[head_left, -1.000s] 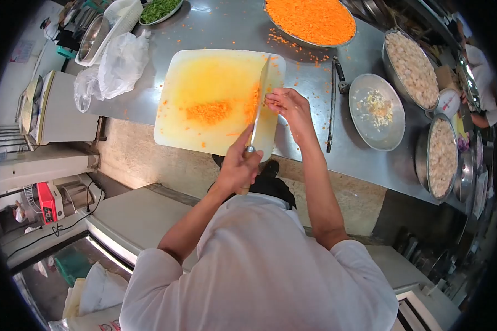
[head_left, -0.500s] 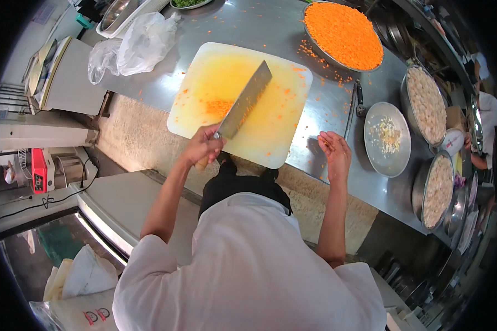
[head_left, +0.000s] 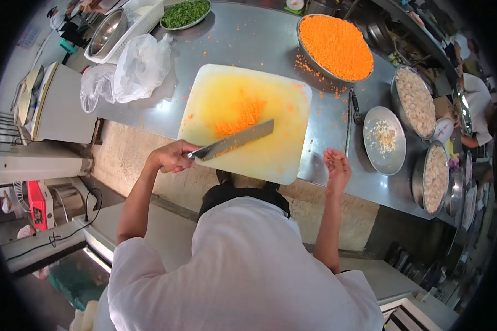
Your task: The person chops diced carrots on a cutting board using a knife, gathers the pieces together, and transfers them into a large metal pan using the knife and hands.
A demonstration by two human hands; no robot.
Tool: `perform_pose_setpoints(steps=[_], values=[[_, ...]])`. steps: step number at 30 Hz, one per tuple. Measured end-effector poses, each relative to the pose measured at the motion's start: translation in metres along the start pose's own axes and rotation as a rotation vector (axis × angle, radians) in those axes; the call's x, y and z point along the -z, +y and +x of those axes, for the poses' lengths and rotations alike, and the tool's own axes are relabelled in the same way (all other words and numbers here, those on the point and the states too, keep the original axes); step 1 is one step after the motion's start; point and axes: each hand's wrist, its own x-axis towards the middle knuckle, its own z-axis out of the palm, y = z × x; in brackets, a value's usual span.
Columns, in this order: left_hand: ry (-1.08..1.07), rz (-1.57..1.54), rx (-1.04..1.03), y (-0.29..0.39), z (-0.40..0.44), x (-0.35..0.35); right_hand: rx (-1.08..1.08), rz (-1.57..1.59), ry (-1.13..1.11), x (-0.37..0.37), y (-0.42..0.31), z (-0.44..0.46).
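Observation:
My left hand (head_left: 173, 156) is closed around the handle of a cleaver (head_left: 238, 139), just off the near left edge of a white cutting board (head_left: 270, 163). The blade lies slantwise low over the board, its tip toward the right. Along its far side is a small heap of chopped orange bits (head_left: 248, 113), which look like carrot. Yellow-orange stains mark the board. My right hand (head_left: 338, 170) hovers right of the board near the table's front edge, palm up, fingers loosely bent and apart. I see nothing held in it.
A big bowl of chopped orange pieces (head_left: 337, 47) stands at the back right. Nearer are a knife (head_left: 355, 107), a bowl with pale bits (head_left: 385, 140) and two bowls of pale chunks (head_left: 414, 99). Plastic bags (head_left: 143, 69) and a plate of chopped greens (head_left: 185, 14) lie left.
The cleaver has swung round to lie flatter across the board, and my left hand has moved left. The orange heap is now more spread and farther from me. My right hand stays beside the board.

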Motion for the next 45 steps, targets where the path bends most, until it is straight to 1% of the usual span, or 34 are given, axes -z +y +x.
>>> perform_pose_setpoints(steps=[1, 3, 4, 5, 6, 7, 9, 10, 12, 13, 14, 15, 17, 19, 21, 22, 23, 24, 25, 26, 27, 28, 29, 30, 32, 33, 35, 36, 38, 39, 41, 42, 44, 45], values=[[0.040, 0.069, -0.037, 0.011, 0.006, 0.005, 0.063, -0.045, -0.028, -0.010, 0.011, -0.006], [0.091, 0.145, -0.076, 0.031, 0.008, 0.007, 0.170, -0.405, -0.017, -0.049, 0.022, -0.030], [0.083, 0.151, -0.088, 0.037, 0.003, 0.015, 0.286, -0.634, -0.041, -0.065, 0.033, -0.040], [0.088, 0.224, -0.159, 0.043, 0.000, 0.024, 0.397, -0.864, -0.058, -0.080, 0.049, -0.046], [0.087, 0.297, -0.227, 0.045, -0.002, 0.032, 0.465, -1.123, -0.030, -0.093, 0.072, -0.050], [0.066, 0.306, -0.232, 0.038, 0.002, 0.048, 0.521, -1.384, 0.002, -0.107, 0.090, -0.054], [0.374, 0.644, -0.723, 0.026, 0.019, 0.088, 0.549, -1.513, -0.048, -0.146, 0.092, -0.060], [0.353, 0.652, -0.734, 0.040, 0.021, 0.097, 0.546, -1.488, -0.069, -0.167, 0.094, -0.060], [0.599, 0.954, -0.191, 0.075, 0.023, 0.110, 0.537, -1.462, -0.060, -0.201, 0.100, -0.054], [0.585, 0.967, -0.210, 0.074, 0.043, 0.122, 0.568, -1.260, -0.176, -0.214, 0.101, -0.049], [0.632, 1.065, -0.272, 0.063, 0.071, 0.135, 0.597, -1.055, -0.289, -0.222, 0.101, -0.046], [0.681, 1.159, -0.334, 0.058, 0.087, 0.144, 0.598, -1.059, -0.266, -0.225, 0.097, -0.046], [0.652, 1.173, -0.325, 0.069, 0.107, 0.129, 0.597, -0.782, -0.228, -0.231, 0.084, -0.051], [0.616, 1.177, -0.311, 0.071, 0.126, 0.103, 0.577, -0.772, -0.145, -0.216, 0.067, -0.060], [0.423, 1.146, -0.333, 0.062, 0.133, 0.079, 0.581, -0.765, -0.019, -0.187, 0.057, -0.060], [0.367, 1.132, -0.380, 0.060, 0.125, 0.067, 0.593, -0.775, 0.049, -0.170, 0.057, -0.055], [0.309, 1.121, -0.429, 0.059, 0.117, 0.057, 0.604, -0.774, 0.068, -0.155, 0.058, -0.048], [0.301, 1.133, -0.450, 0.056, 0.113, 0.059, 0.545, -0.817, 0.166, -0.140, 0.058, -0.041], [0.251, 1.112, -0.592, 0.052, 0.109, 0.070, 0.484, -0.857, 0.267, -0.127, 0.060, -0.033], [0.197, 1.083, -0.727, 0.058, 0.107, 0.072, 0.493, -0.857, 0.287, -0.120, 0.068, -0.024], [0.194, 1.091, -0.742, 0.067, 0.109, 0.072, 0.459, -1.045, 0.308, -0.119, 0.078, -0.012], [0.264, 1.126, -0.571, 0.086, 0.103, 0.072, 0.424, -1.225, 0.323, -0.124, 0.085, 0.000], [0.340, 1.154, -0.392, 0.100, 0.100, 0.075, 0.384, -1.500, 0.291, -0.138, 0.087, 0.007], [0.349, 1.161, -0.387, 0.110, 0.106, 0.079, 0.390, -1.490, 0.287, -0.151, 0.089, 0.010], [0.471, 1.205, -0.351, 0.129, 0.132, 0.086, 0.570, -1.522, 0.147, -0.180, 0.084, 0.004], [0.476, 1.204, -0.348, 0.128, 0.150, 0.093, 0.573, -1.521, 0.142, -0.191, 0.086, 0.000], [0.427, 1.205, -0.478, 0.126, 0.185, 0.096, 0.548, -1.001, -0.256, -0.201, 0.082, -0.006], [0.433, 1.202, -0.480, 0.122, 0.192, 0.093, 0.553, -1.004, -0.260, -0.198, 0.077, -0.012], [0.349, 1.236, -0.516, 0.113, 0.190, 0.067, 0.725, -0.729, -0.422, -0.196, 0.066, -0.032], [0.294, 1.249, -0.464, 0.106, 0.184, 0.058, 0.717, -0.722, -0.430, -0.190, 0.062, -0.043], [0.209, 1.232, -0.362, 0.104, 0.149, 0.035, 0.826, -0.664, -0.425, -0.162, 0.049, -0.055], [0.178, 1.205, -0.314, 0.102, 0.132, 0.023, 0.827, -0.662, -0.425, -0.147, 0.047, -0.056], [0.242, 1.077, -0.701, 0.055, 0.125, 0.044, 0.843, -0.619, -0.458, -0.121, 0.044, -0.057], [0.267, 1.044, -0.593, 0.057, 0.103, 0.048, 0.840, -0.618, -0.458, -0.114, 0.040, -0.052]])
